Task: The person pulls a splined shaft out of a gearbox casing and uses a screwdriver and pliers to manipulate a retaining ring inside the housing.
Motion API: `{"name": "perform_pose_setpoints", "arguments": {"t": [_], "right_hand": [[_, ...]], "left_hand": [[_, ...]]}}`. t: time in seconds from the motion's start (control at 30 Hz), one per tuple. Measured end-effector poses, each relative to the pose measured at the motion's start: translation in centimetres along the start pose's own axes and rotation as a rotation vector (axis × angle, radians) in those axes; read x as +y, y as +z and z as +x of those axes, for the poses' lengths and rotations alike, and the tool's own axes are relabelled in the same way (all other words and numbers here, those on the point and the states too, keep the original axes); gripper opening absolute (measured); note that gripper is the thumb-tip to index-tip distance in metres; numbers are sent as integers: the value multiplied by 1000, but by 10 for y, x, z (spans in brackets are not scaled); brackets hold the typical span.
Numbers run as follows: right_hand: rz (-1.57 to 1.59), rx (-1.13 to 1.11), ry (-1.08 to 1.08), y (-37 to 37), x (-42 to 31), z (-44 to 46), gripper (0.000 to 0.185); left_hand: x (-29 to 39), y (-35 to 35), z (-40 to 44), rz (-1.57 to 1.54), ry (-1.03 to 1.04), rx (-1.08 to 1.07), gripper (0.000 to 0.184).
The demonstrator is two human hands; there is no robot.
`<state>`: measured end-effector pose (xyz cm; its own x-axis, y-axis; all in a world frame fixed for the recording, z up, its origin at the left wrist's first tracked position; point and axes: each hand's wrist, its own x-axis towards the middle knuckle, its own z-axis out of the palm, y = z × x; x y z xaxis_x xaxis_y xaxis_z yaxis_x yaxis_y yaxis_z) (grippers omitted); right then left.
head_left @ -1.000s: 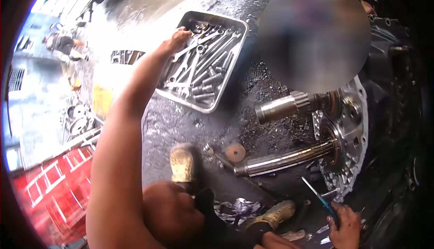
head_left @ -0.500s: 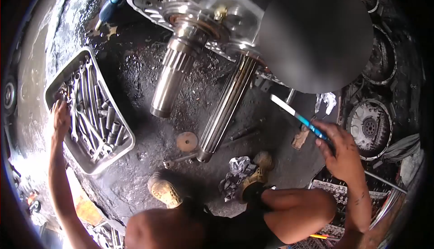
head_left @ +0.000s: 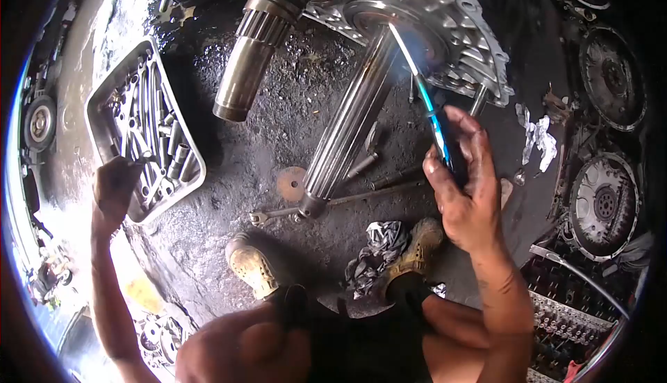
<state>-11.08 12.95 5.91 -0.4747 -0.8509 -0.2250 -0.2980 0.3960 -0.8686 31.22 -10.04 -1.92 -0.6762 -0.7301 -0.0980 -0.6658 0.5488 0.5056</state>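
My right hand (head_left: 469,181) is wrapped round the blue-and-black handle of a screwdriver (head_left: 425,94). Its bright blade points up and left, the tip in front of the base of a long splined shaft (head_left: 347,129). That shaft juts from a metal gear housing (head_left: 479,49), beside a thicker, shorter shaft (head_left: 243,77). On the left, my left hand (head_left: 117,188) is closed at the near left edge of a metal tray (head_left: 198,178). The tray holds several wrenches (head_left: 149,98) and sockets (head_left: 182,153). What the left fingers hold, if anything, is hidden.
On the oily floor lie a round washer-like disc (head_left: 290,184), a long wrench (head_left: 271,215) and a crumpled rag (head_left: 379,244) near my shoes. Clutch-like round plates (head_left: 604,206) stand along the right side. Crumpled paper or foil (head_left: 538,140) lies in front of them.
My right hand has moved left and up with the screwdriver, whose tip is now by the splined shaft's base. The left hand has drawn back toward the tray's near edge. The camera view has shifted.
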Motion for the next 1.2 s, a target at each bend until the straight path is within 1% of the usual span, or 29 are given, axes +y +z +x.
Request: {"name": "perform_pose_setpoints", "arguments": {"t": [0.03,0.1,0.13,0.17,0.23,0.27,0.33,0.37,0.4,0.43,0.47,0.5,0.57,0.6,0.63,0.7,0.73,0.77,0.8,0.83,0.87,0.9,0.97,1.0,1.07,1.1,1.17,1.2], "right_hand": [[7,-6,-1,2,1,-1,51],[-196,122,-237,4,1,-2,48],[-178,164,-189,4,-4,-4,42],[-175,159,-188,3,-8,-5,42],[-218,223,-114,0,-11,-6,39],[-232,252,-167,0,-9,-5,39],[-272,238,-165,-3,-10,-3,39],[-310,218,-159,-3,-12,-2,39],[-314,218,-158,-4,-14,-1,39],[-404,212,-196,-4,-17,0,38],[-497,205,-236,-5,-20,1,38],[-508,204,-238,-6,-22,3,38],[-346,200,-132,-7,-26,2,36],[-362,158,22,-10,-33,1,38],[-375,158,27,-10,-33,2,38],[-268,171,17,-9,-34,6,38],[-280,169,17,-10,-37,6,38],[-211,183,71,-11,-42,5,38],[-141,197,130,-13,-47,4,39],[-181,216,146,-14,-50,5,40],[-136,202,187,-17,-53,6,40],[-91,189,229,-19,-55,8,40],[-119,205,250,-20,-62,12,41],[-136,219,274,-20,-65,13,42],[-199,179,245,-35,-65,18,44],[-253,138,211,-38,-67,21,45],[-296,158,255,-39,-83,28,48],[-368,141,230,-42,-86,32,47]], "left_hand": [[37,-10,12,54,-7,-137,17],[101,-13,33,-196,-384,-249,10],[117,-6,39,-144,-230,-252,13],[129,2,46,-94,-74,-256,16],[148,14,62,-9,195,-276,13],[147,24,72,-8,196,-274,13],[137,57,91,83,246,-491,14],[135,70,96,79,249,-491,14],[133,82,100,125,307,-478,15],[132,93,102,168,364,-464,16],[132,102,103,155,371,-453,16],[128,110,102,145,373,-448,16],[123,121,99,123,403,-402,10],[125,122,98,94,379,-394,12],[122,127,97,81,383,-394,12],[114,138,96,136,345,-402,13],[116,140,94,132,349,-356,13],[115,142,92,121,347,-352,13],[113,146,90,115,392,-303,14],[110,151,88,110,438,-253,15],[107,158,89,152,413,-318,21],[107,157,91,144,416,-315,21],[111,155,94,169,394,-360,27],[112,157,96,161,396,-359,27],[112,162,99,96,484,-189,35],[117,158,101,93,485,-191,35],[136,147,110,-72,492,-210,38],[140,152,113,-321,507,-146,34]]}}
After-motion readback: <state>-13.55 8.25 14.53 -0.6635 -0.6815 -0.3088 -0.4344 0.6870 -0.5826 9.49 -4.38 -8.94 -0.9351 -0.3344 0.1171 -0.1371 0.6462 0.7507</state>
